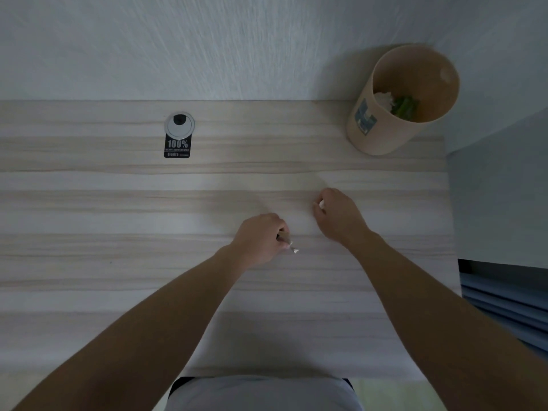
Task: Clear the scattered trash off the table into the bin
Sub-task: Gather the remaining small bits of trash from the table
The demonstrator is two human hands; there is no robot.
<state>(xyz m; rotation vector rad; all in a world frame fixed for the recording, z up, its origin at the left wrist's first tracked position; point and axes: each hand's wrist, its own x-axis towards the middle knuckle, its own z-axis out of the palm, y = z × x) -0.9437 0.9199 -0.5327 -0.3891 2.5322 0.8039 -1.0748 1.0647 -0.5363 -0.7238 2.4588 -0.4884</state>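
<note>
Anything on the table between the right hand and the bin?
No. In the head view, only bare tabletop lies between the right hand and bin.

The table (118, 203) top is pale wood-grain laminate, smooth and matt, streaked in beige and off-white bands. Near its far edge a cable grommet (179, 123) looks like brushed silvery metal or plastic, with a glossy black printed sticker (177, 146) just below it. At the far right corner the bin (385, 126) is smooth tan plastic with a paper label (365, 116). The wall (207, 46) behind is rough-textured.
</note>
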